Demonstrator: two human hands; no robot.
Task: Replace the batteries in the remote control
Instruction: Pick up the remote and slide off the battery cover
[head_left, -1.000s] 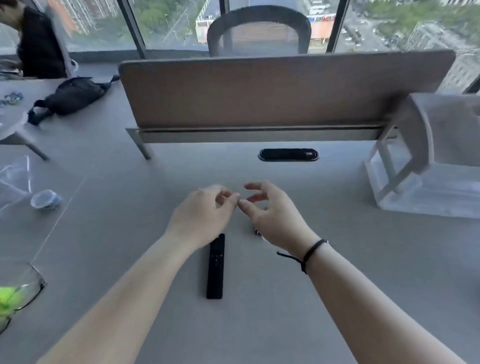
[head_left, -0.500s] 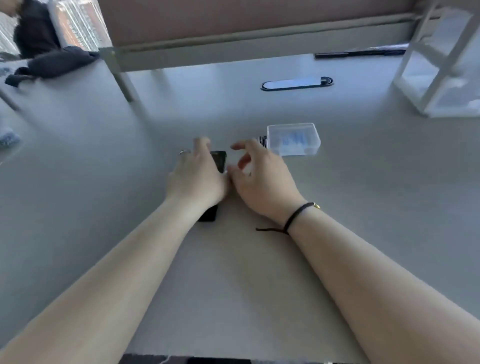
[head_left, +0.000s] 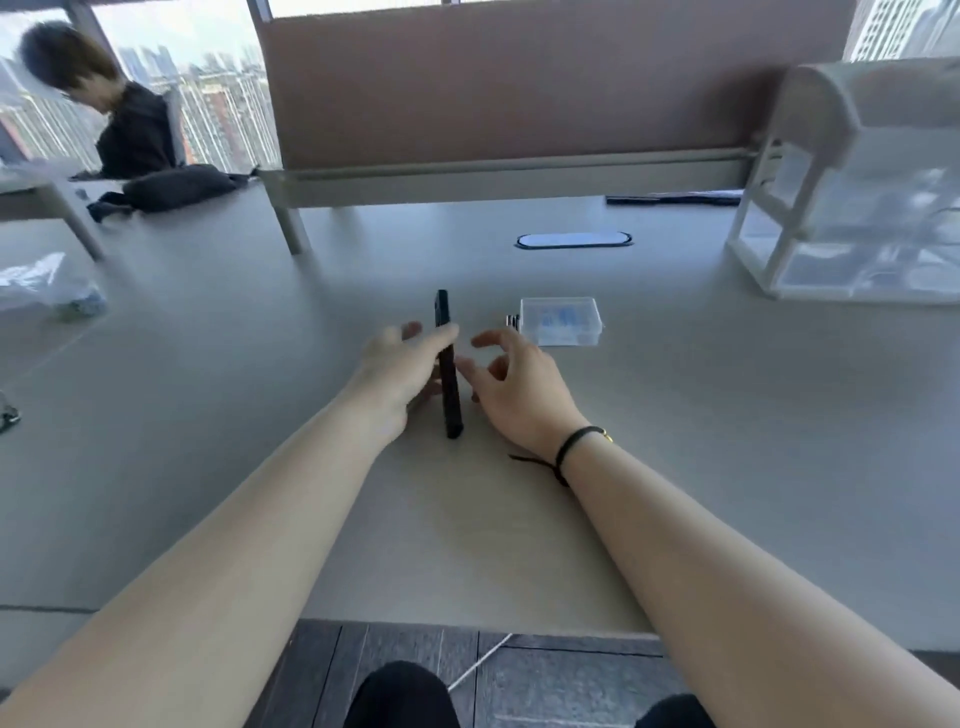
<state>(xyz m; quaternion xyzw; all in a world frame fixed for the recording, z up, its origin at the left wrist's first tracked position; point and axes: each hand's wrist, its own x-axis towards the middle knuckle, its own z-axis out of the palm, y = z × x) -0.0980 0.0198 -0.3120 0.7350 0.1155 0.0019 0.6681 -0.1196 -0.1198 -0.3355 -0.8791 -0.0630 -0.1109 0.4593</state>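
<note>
At the middle of the table (head_left: 675, 467), the black remote control (head_left: 450, 374) is standing on its long edge, its far end pointing toward 12 o'clock. The left hand (head_left: 395, 371) is gripping it from the 9 o'clock side, thumb over the top edge; the fingers behind are hidden. The right hand (head_left: 519, 387) is hovering just beside it at 3 o'clock, fingers loosely curled and holding nothing. Half a second ago the remote was lying flat under the left hand; now it is turned up on edge. Toward 1 o'clock, a clear plastic box (head_left: 562, 320) is holding something pale blue, too blurred to make out. Small dark batteries (head_left: 513, 322) are lying against its left side, hard to count.
</note>
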